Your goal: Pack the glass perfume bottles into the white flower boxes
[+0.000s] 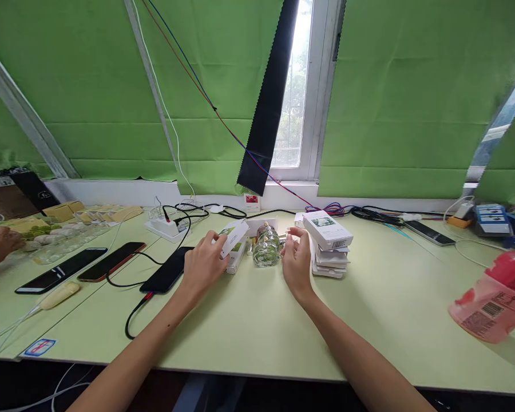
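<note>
Green blinds back a pale green table (257, 343) where a clear glass bottle (266, 247) stands upright near the far edge, its contents apparently greenish. Left hand (203, 264) grips a small white carton (234, 237) just left of the bottle. Right hand (297, 262) is beside the bottle, fingers loosely spread, holding nothing, next to a stack of white boxes (328, 243).

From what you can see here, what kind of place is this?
Probably a small workroom for packing or photographing products: green cloth covers the windows, white boxes are stacked by a glass bottle, and phones charge on the table.
</note>
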{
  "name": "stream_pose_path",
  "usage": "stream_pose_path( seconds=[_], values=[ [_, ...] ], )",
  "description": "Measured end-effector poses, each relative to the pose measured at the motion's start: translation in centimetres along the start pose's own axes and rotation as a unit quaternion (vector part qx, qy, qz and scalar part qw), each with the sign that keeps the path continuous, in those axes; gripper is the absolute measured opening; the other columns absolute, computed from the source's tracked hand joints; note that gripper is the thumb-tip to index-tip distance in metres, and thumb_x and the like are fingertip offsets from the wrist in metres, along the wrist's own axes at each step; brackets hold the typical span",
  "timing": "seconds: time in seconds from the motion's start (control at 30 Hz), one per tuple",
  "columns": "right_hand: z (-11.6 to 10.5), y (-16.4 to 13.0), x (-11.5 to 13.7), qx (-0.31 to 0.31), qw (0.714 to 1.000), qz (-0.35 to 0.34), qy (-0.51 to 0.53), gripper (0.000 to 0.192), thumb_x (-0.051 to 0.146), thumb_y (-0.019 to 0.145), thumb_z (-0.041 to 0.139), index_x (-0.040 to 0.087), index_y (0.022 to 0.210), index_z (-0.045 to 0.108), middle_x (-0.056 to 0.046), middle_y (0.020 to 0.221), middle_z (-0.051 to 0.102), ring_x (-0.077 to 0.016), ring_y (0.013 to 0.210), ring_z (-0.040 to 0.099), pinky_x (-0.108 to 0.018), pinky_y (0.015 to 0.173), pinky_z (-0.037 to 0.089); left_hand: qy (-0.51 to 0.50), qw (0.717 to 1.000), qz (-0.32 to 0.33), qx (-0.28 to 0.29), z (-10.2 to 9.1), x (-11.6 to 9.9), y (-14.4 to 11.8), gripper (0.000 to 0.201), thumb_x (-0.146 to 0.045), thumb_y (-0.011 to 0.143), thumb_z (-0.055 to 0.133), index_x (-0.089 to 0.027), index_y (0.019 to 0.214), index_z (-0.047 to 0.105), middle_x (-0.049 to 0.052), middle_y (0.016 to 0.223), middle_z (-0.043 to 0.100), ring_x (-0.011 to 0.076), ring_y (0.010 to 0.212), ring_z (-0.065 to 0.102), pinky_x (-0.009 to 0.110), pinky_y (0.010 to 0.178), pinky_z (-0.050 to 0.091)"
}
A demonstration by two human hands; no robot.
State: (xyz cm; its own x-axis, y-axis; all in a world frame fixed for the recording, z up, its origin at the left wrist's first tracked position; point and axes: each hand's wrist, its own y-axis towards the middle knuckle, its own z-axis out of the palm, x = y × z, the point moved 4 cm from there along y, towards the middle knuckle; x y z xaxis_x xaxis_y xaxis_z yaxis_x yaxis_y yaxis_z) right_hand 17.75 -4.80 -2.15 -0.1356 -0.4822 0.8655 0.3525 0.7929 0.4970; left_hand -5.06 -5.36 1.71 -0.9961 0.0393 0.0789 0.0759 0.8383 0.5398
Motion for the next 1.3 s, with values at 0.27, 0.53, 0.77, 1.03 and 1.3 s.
stream_pose_path(
  seconds=[0.27,0.53,0.77,1.03,1.3],
  values=[
    [0.2,-0.1,-0.1,0.012,1.0,0.007,0.008,0.023,0.041,0.102,0.044,0.024,0.115,0.054,-0.01,0.12,0.061,-0.0159,0.074,0.058,-0.033,0.067,0.049,0.034,0.991,-0.009,0.126,1.1,-0.7,0.0,0.029,-0.027,0.095,0.057,-0.022,0.121,0.067,0.012,0.129,0.061,0.0307,0.109,0.068,0.031,0.064,0.046],
    [0.3,-0.1,-0.1,0.016,1.0,-0.005,-0.008,0.023,0.04,0.103,0.043,0.023,0.115,0.054,-0.009,0.116,0.061,-0.0157,0.073,0.058,-0.033,0.068,0.05,0.014,0.983,0.034,0.181,1.5,-0.9,0.0,0.041,-0.05,0.091,0.069,-0.02,0.12,0.068,0.014,0.133,0.057,0.0332,0.116,0.062,0.037,0.078,0.053],
    [0.4,-0.2,-0.1,0.025,0.999,-0.021,-0.013,0.024,0.04,0.102,0.042,0.022,0.113,0.054,-0.008,0.11,0.06,-0.0165,0.073,0.058,-0.034,0.068,0.049,0.005,0.974,0.062,0.219,1.6,-0.4,0.7,0.053,-0.029,0.078,0.082,-0.025,0.128,0.065,0.014,0.136,0.057,0.0353,0.126,0.05,0.04,0.086,0.054],
    [0.5,-0.3,-0.1,0.031,0.999,-0.027,-0.014,0.023,0.04,0.103,0.042,0.023,0.111,0.054,-0.008,0.113,0.061,-0.0164,0.074,0.057,-0.034,0.069,0.049,0.014,0.975,0.083,0.207,2.2,-0.1,0.9,0.048,-0.017,0.08,0.075,-0.025,0.126,0.066,0.013,0.133,0.058,0.0337,0.122,0.052,0.039,0.081,0.054],
    [0.5,-0.3,-0.1,0.032,0.999,-0.029,-0.024,0.023,0.04,0.103,0.042,0.023,0.11,0.054,-0.008,0.11,0.062,-0.0165,0.073,0.058,-0.034,0.07,0.049,0.01,0.974,0.088,0.207,1.5,-0.5,0.7,0.041,-0.013,0.081,0.07,-0.023,0.121,0.067,0.014,0.129,0.058,0.0329,0.121,0.054,0.039,0.086,0.054]
  ],
)
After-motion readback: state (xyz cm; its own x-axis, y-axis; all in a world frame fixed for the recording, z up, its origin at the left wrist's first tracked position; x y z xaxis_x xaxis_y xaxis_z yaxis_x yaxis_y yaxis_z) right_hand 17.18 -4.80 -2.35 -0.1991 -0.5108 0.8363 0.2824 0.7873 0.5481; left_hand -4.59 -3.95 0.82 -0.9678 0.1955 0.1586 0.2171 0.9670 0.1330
